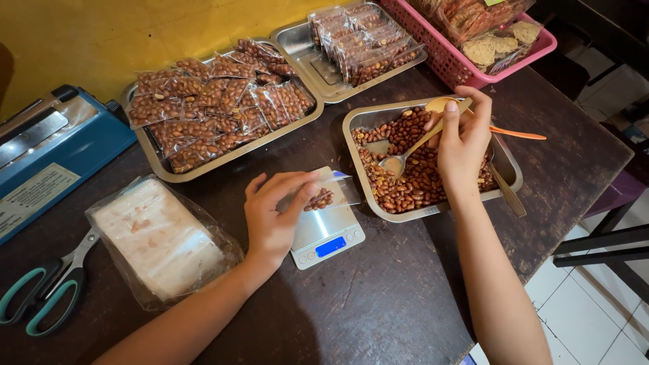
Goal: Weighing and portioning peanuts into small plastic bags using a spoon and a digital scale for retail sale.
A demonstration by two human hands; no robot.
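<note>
Currently, left hand (274,213) pinches a small clear bag (330,192) between thumb and fingers, holding it over the digital scale (326,233); a few peanuts sit inside. Right hand (463,138), fingers closed around a metal spoon (405,154), dips it into the peanut tray (433,159) just right of the scale. Scale platform partly hidden by the bag. Behind the scale: tray of sealed peanut packets (220,105). Left of the scale: clear packet of white bags (159,236).
</note>
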